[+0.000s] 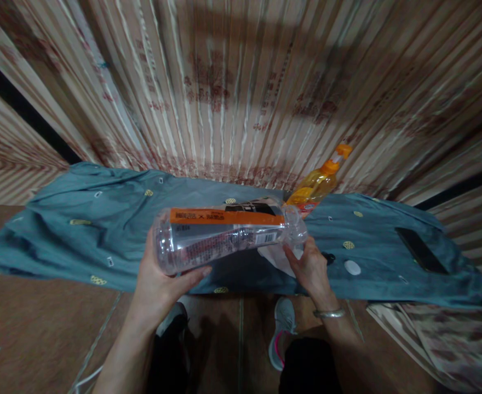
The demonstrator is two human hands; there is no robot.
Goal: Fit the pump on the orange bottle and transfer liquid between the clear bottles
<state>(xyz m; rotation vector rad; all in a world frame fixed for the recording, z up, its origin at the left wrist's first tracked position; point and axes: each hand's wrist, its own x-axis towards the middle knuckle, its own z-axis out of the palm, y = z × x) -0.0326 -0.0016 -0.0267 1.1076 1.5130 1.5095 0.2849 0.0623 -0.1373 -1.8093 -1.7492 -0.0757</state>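
Left hand (pixel 159 287) clasps the clear bottle (pixel 224 243), right hand (pixel 313 271) pinches its neck (orange label (pixel 227 217)!), with a yellow bottle (pixel 313 189) near the far edge of the table (pixel 113 219).

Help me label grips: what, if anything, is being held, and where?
A clear, orange-banded, cylindrical plastic bottle: the left hand holds its base end, the right hand its neck end.

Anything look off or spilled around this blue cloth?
No spill shows. The cloth is rumpled, not smooth. The bottle lies sideways in the left hand, the right hand at its neck, where no cap shows; a white disc, perhaps a cap, sits loose on the cloth.
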